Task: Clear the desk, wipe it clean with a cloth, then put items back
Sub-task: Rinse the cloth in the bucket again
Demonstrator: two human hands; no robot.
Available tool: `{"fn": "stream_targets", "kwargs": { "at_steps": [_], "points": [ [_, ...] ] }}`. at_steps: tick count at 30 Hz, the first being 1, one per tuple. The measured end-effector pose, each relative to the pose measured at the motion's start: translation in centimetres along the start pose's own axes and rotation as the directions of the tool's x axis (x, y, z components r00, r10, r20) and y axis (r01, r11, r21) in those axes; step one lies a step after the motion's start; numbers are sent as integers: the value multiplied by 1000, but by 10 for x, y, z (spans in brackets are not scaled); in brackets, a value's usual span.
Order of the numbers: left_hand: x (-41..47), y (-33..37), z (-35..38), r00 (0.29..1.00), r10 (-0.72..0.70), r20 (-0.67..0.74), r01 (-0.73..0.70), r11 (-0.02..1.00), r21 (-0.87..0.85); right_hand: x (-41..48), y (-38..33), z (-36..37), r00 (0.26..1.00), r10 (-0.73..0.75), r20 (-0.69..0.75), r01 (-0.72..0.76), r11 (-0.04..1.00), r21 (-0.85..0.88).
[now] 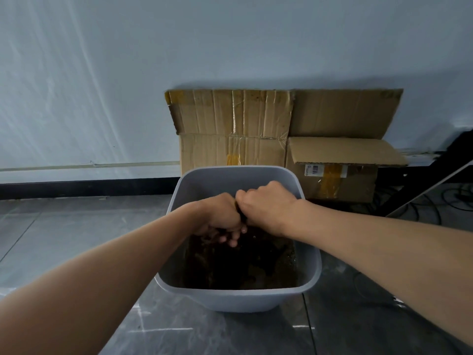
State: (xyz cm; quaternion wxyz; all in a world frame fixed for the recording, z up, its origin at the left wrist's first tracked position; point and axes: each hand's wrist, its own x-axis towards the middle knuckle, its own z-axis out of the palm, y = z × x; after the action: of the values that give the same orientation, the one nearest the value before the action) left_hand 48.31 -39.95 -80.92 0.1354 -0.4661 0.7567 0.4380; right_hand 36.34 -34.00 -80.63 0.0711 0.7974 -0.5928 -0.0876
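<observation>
Both of my hands are clenched side by side over a grey plastic bin point(238, 297) that stands on the floor. My left hand point(222, 213) and my right hand point(267, 204) press against each other, fingers curled tight. Only a dark sliver of what they grip shows between them; it looks like a dark cloth point(242, 217), and the rest is hidden inside the fists. The inside of the bin below the hands is dark brown and dirty.
Flattened cardboard point(233, 124) and a taped cardboard box point(332, 175) lean against the white wall behind the bin. A black desk frame point(432, 183) and loose cables point(458, 198) lie at the right. Grey floor tiles surround the bin.
</observation>
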Motion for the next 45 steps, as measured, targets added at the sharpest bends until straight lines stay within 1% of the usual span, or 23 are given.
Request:
{"fn": "stream_targets", "kwargs": {
  "at_steps": [2, 3, 5, 6, 7, 8, 10, 12, 13, 14, 15, 17, 19, 21, 24, 26, 30, 33, 36, 38, 40, 42, 45],
  "points": [
    [2, 0, -3, 982, 111, -156, -78, 976, 203, 4, 2, 0, 981, 108, 161, -151, 947, 284],
    [2, -1, -5, 953, 190, -236, -107, 940, 325, 7, 5, 0, 947, 113, 302, -256, 833, 491],
    [-3, -3, -8, 882, 344, -322, -126, 830, 543, 9, 12, 0, 857, -20, 515, -467, 389, 794],
    [-5, -6, -11, 845, 418, -334, -130, 766, 630, 9, 15, -3, 829, -93, 552, -533, 167, 829],
    [-6, -10, -13, 801, 497, -334, -146, 703, 696, 8, 19, -4, 820, -136, 556, -561, -4, 828],
    [-5, -14, -15, 749, 579, -324, -183, 649, 738, 7, 23, -6, 821, -159, 548, -567, -118, 816],
    [-4, -18, -18, 628, 728, -276, -322, 566, 759, 6, 28, -7, 817, -206, 539, -574, -201, 794],
    [-2, -19, -22, 501, 835, -226, -435, 469, 769, 5, 29, -9, 794, -247, 555, -597, -148, 788],
    [-2, -18, -24, 466, 859, -212, -447, 435, 782, 5, 27, -10, 780, -270, 565, -604, -84, 793],
    [-1, -18, -26, 478, 854, -203, -430, 429, 795, 6, 25, -11, 767, -278, 578, -603, -6, 798],
    [0, -17, -25, 510, 836, -204, -396, 439, 806, 7, 23, -12, 765, -251, 593, -595, 78, 800],
    [-2, -11, -23, 631, 743, -223, -287, 491, 823, 11, 17, -15, 804, -85, 589, -544, 296, 785],
    [-1, -4, -19, 751, 596, -284, -193, 610, 769, 14, 15, -17, 859, 53, 510, -447, 564, 694],
    [2, 0, -12, 812, 479, -332, -178, 746, 641, 13, 16, -19, 904, 81, 420, -312, 797, 517],
    [10, 2, -9, 876, 363, -318, -194, 869, 456, 8, 17, -22, 951, 60, 302, -138, 960, 243],
    [12, 3, -8, 915, 288, -283, -182, 920, 347, 7, 14, -19, 978, 31, 207, -46, 997, 69],
    [14, 5, -3, 982, 127, -142, -96, 974, 206, 12, 11, -6, 997, -37, 61, 47, 984, -172],
    [9, 2, -8, 998, -24, 57, 25, 1000, -11, 15, 11, 1, 997, -78, -16, 72, 970, -231],
    [11, 2, -24, 981, -50, 187, 63, 996, -64, 19, 12, 4, 993, -40, -112, 10, 966, -257],
    [13, 11, -30, 995, -54, 80, 53, 999, 13, 19, 13, -11, 997, 73, -23, -76, 989, -128],
    [9, 23, -35, 995, -21, -99, 32, 993, 113, 20, 13, -40, 962, 186, 202, -215, 967, 134],
    [-8, 41, -52, 993, -16, -118, 19, 1000, 24, 25, 21, -81, 906, 245, 346, -360, 875, 324],
    [-59, 81, -100, 988, 42, -149, -58, 993, -106, 21, 42, -165, 872, 301, 386, -465, 757, 459]
  ]
}}
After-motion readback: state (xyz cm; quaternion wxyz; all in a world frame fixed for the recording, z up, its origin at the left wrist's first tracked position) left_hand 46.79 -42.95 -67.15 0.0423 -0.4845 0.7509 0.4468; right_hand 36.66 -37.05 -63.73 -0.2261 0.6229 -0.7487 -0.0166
